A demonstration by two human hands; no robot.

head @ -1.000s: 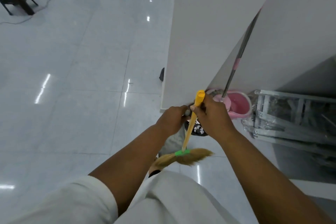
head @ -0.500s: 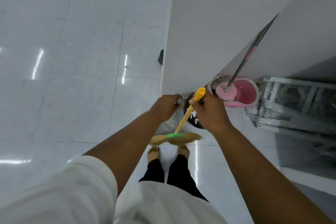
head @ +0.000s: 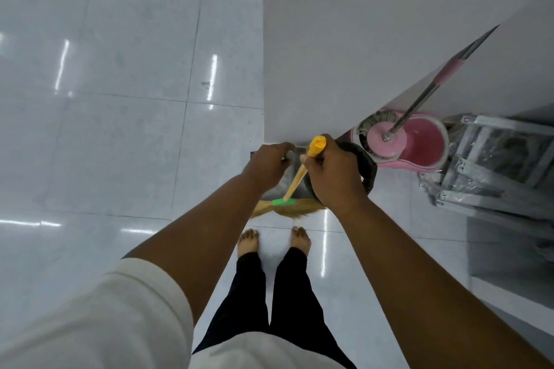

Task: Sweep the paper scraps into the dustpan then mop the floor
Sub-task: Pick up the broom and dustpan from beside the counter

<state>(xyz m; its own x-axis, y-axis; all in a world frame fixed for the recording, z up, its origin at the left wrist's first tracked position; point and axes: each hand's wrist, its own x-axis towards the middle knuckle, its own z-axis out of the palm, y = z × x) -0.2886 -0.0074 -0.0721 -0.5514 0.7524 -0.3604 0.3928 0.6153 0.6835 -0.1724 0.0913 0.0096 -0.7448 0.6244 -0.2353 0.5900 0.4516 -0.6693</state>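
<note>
Yellow-handled broom (head: 295,181), apparently straw bristles

No readable text, label or number anywhere.

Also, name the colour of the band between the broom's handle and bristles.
The band is green; head view shows it.

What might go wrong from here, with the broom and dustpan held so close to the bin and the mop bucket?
1. The mop only leans on the wall from the pink bucket; a swing of the broom in the right hand might topple it.
2. The bare feet stand on glossy floor; once mopped, it may be slippery.
3. The left hand holds the dustpan beside the black bin; careless tipping may spill.
</note>
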